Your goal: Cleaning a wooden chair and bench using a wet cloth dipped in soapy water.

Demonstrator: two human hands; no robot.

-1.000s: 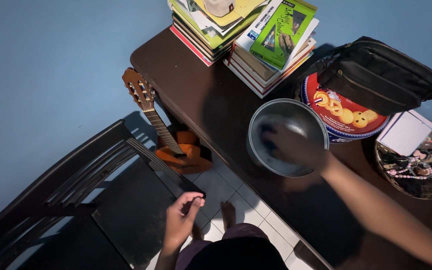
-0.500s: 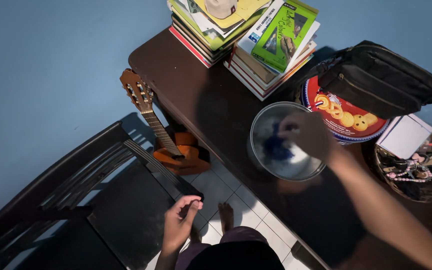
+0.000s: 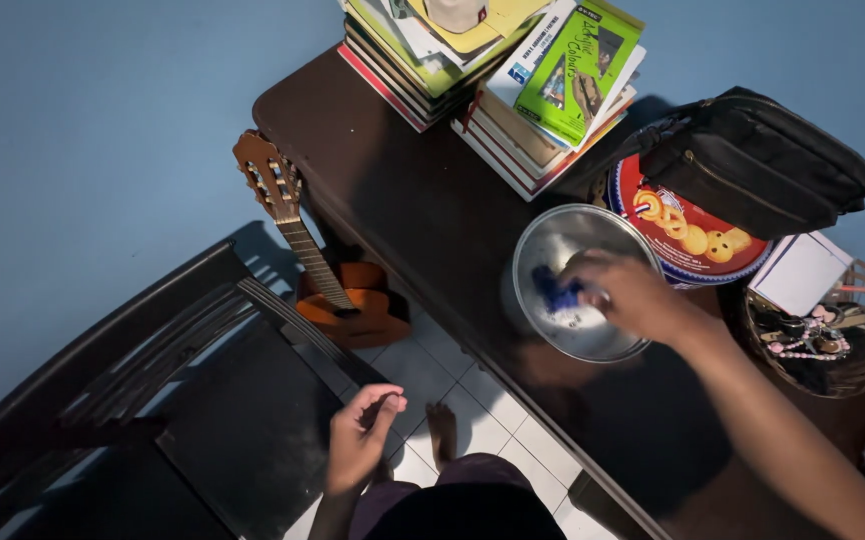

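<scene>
Blue cloth [image 3: 556, 291], soft and probably damp, sits bunched in our right hand [image 3: 633, 296] inside the metal bowl [image 3: 553, 245]; fingers look closed on it, though blurred. We judge it light and limp, the bowl slick and easy to skid. Just beyond the grip: cookie tin [image 3: 688, 235], black bag [image 3: 763, 160], book stacks [image 3: 513, 80]. Left hand [image 3: 361, 440] hangs loosely curled, empty, over the chair [image 3: 153, 400].

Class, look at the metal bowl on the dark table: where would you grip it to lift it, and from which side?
Probably grip the metal bowl by its thin rim on the near-left side, by the table edge. That arc is bare: the right hand with a blue cloth fills the right, and the biscuit tin crowds the far side.
</scene>
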